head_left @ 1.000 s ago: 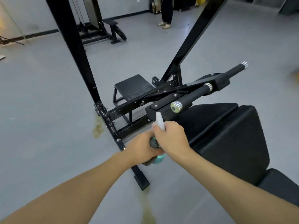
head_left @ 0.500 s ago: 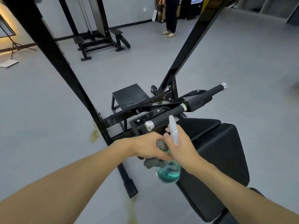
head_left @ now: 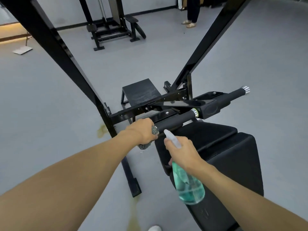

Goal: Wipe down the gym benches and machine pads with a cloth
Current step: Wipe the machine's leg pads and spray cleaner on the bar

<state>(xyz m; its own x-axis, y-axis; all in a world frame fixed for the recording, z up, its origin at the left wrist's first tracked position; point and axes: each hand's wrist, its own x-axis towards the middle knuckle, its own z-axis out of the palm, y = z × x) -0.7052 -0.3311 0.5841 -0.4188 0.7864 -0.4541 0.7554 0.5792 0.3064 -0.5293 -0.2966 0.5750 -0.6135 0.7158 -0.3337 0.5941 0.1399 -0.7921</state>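
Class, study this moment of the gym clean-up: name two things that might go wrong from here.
1. The nozzle of the spray bottle points toward the left hand gripping the cloth on the handle; a squeeze might wet skin or drip onto the floor.
2. The cloth is bunched small, so it may miss much of the handle.

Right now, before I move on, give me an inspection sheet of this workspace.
Surface: grey floor, with yellowish stains by the machine frame.
Job's things: grey cloth at the near end of the black handle; spray bottle with green liquid; black bench pad beside the handle.
Clutter: flat white sheet on the floor, far left.
Grips: left hand holds the cloth on the handle end; right hand holds the spray bottle, nozzle towards the handle.
Cables: what seems a thin cable runs up the far machine.
Surroundings: a person stands by the far wall.
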